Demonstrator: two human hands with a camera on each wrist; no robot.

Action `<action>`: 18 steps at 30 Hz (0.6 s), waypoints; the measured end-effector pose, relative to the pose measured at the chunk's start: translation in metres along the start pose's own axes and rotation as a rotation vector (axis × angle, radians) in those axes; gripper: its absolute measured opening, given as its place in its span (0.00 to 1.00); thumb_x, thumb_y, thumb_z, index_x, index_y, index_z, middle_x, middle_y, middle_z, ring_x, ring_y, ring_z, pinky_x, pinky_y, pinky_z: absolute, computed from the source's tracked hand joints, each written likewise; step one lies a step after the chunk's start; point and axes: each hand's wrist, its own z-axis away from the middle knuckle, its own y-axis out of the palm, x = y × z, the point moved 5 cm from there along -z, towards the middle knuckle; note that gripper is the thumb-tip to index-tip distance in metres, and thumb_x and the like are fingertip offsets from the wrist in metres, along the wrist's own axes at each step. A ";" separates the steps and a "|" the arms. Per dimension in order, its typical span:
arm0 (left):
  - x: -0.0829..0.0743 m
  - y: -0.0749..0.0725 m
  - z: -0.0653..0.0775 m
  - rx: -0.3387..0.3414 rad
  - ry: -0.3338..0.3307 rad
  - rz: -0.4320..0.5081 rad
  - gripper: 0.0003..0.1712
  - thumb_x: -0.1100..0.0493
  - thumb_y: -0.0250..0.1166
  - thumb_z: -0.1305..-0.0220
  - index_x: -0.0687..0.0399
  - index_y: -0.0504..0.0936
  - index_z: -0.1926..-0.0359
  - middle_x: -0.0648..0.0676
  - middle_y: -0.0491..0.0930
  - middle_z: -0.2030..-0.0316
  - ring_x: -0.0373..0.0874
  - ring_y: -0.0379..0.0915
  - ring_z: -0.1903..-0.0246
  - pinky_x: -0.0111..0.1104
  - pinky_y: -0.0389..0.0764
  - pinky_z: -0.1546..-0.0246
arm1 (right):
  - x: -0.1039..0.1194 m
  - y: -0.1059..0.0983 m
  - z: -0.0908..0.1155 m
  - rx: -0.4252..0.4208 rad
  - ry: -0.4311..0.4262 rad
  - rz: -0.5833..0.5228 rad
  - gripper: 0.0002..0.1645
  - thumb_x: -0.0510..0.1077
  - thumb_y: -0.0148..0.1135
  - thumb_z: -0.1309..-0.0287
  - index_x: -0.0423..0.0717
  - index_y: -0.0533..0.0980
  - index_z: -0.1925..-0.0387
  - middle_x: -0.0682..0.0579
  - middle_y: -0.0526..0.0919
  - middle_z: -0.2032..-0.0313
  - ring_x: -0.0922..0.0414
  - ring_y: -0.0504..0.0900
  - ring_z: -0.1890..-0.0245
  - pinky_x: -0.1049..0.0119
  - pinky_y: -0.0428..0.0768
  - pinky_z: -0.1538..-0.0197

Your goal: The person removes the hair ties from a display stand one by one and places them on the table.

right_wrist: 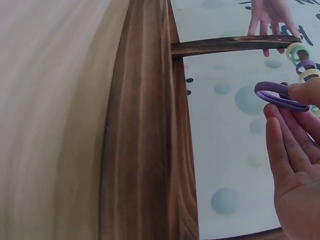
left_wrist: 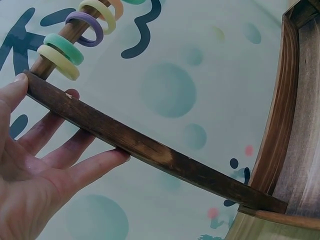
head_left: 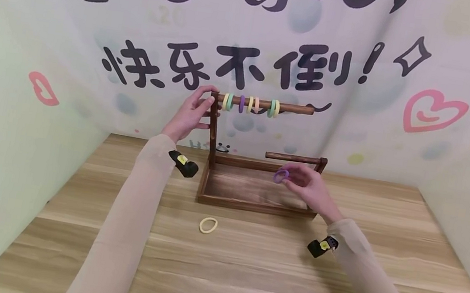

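Gripping a wooden stand (head_left: 255, 163) by its upright post (head_left: 213, 133), high up, with the left hand (head_left: 188, 117), and pinching a purple ring (head_left: 276, 175) between thumb and fingers of the right hand (head_left: 310, 187), as seen in the head view: above the right part of the shallow tray (head_left: 253, 206), near the short lower bar (head_left: 292, 158), and well apart from the long upper bar (head_left: 295, 109). Strung along that upper bar, seven rings (head_left: 250, 106) in pale yellow, green, purple and pink. Lying flat on the counter (head_left: 215, 275), in front of the tray, a loose yellow ring (head_left: 206, 232). Stretched behind, a pale backdrop (head_left: 354, 144) with dark lettering (head_left: 240, 74). In the left wrist view, holding the post with thumb at its top end and the other fingers spread apart, tips against the wood, close to the nearest pale yellow and green rings on the upper bar. In the right wrist view, pinching the purple ring, tilted nearly flat, between thumb and fingertips, beyond a broad, close-up rail (right_wrist: 145, 125) of dark wood.
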 end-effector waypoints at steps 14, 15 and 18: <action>-0.002 0.001 0.001 -0.003 0.000 -0.035 0.17 0.51 0.48 0.24 0.41 0.66 0.38 0.64 0.74 0.45 0.59 0.72 0.46 0.58 0.74 0.52 | -0.024 0.019 0.004 0.055 0.071 -0.010 0.19 0.29 0.63 0.41 0.33 0.73 0.48 0.38 0.80 0.52 0.47 0.80 0.53 0.66 0.78 0.51; -0.002 0.001 0.001 -0.004 0.000 -0.035 0.17 0.51 0.48 0.24 0.41 0.66 0.38 0.64 0.74 0.45 0.59 0.72 0.46 0.58 0.74 0.52 | -0.023 0.021 0.005 0.060 0.074 -0.009 0.19 0.29 0.62 0.41 0.32 0.73 0.48 0.37 0.80 0.52 0.45 0.80 0.53 0.66 0.78 0.51; -0.001 0.000 0.001 -0.004 0.002 -0.035 0.17 0.51 0.48 0.24 0.41 0.66 0.38 0.63 0.74 0.46 0.58 0.73 0.46 0.57 0.75 0.53 | -0.011 0.027 0.006 0.082 0.071 -0.012 0.19 0.26 0.60 0.41 0.28 0.72 0.48 0.34 0.79 0.53 0.42 0.80 0.53 0.66 0.78 0.53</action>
